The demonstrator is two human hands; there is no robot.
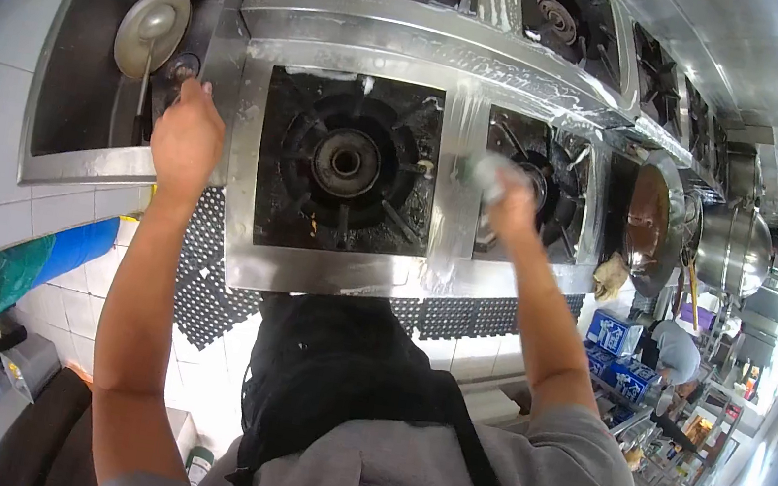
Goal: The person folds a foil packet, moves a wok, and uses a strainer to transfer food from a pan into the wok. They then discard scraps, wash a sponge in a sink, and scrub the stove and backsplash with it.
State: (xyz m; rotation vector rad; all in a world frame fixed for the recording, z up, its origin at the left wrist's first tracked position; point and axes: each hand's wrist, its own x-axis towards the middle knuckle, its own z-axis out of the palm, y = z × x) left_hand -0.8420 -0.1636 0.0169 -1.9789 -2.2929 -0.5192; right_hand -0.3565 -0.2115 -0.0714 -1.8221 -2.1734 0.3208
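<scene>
My right hand (514, 211), blurred by motion, is closed on a whitish-green scrubbing pad (488, 175) over the metal strip between two front burners. White suds streak the steel stovetop (452, 222). My left hand (187, 137) is closed at the sink's right edge, its fingertips at a small clear cup-like item (183, 67); what exactly it grips is unclear. Left of centre is a black burner (347, 160) with a round grate; a second burner (570, 194) lies partly behind my right hand. In the sink (79, 115) a ladle (155, 23) rests on a round metal lid or pan (129, 38).
More burners (558, 18) run along the raised back row. At right stand a wok with brown liquid (646, 219), a cloth (610, 277) and steel pots (736, 252). Blue boxes (613, 332) and a bending person (675, 351) are farther right. Black mats (202, 266) cover the floor.
</scene>
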